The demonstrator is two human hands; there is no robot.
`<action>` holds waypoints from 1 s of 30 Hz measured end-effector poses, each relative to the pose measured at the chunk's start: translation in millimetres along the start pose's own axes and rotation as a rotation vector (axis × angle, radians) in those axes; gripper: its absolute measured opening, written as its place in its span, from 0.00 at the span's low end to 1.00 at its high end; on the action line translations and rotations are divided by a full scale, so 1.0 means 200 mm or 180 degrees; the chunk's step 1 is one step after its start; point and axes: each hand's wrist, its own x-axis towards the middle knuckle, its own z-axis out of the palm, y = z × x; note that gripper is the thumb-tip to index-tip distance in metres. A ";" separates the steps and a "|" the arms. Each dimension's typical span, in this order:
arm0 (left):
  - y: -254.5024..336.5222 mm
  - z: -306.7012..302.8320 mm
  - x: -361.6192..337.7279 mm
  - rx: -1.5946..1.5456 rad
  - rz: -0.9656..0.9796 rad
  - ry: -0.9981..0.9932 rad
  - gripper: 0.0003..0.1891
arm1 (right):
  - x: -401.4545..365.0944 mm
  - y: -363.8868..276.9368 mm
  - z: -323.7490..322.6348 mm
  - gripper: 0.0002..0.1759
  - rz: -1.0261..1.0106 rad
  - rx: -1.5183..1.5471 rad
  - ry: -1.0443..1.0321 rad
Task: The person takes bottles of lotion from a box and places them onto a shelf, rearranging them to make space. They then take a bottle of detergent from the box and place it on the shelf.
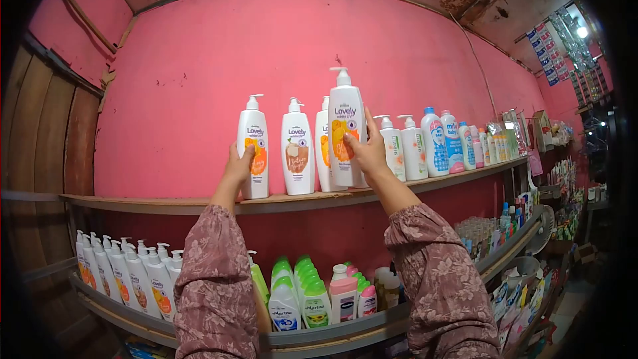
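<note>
Fingers of the left hand (235,167) are wrapped around the leftmost bottle (254,126) at the upper shelf (286,206); the nearer bottle (345,108), in front of another, is gripped by the right hand (372,154). Smooth, stiff and probably weighty, both are best held mid-body.

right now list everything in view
Upper shelf: one, brown, midwall
Lower shelf: one, grey, beneath
Wall: one, pink, behind
Large pump bottles: at least four, white, upper shelf
Floral pump bottles: two, white, beside them
Tall bottles: two, mostly blue, right
Lower pump bottles: many, white, lower left
Green-capped bottles: many, mixed, lower centre
Fan: one, pale, right
Sachet strips: several, mixed, upper right
Left hand: one, bare, gripping large bottle
Right hand: one, bare, gripping another
</note>
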 end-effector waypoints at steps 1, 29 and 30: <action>-0.03 0.00 0.02 0.0036 0.0038 -0.0002 0.29 | 0.00 0.06 0.01 0.42 0.0034 -0.0061 0.0000; 0.02 -0.02 -0.07 0.0060 0.0279 -0.0024 0.28 | -0.18 -0.04 -0.05 0.51 -0.0629 -0.3590 -0.1332; 0.01 -0.02 -0.06 0.0048 0.0295 -0.0046 0.28 | -0.18 -0.04 -0.05 0.51 -0.0763 -0.3670 -0.1332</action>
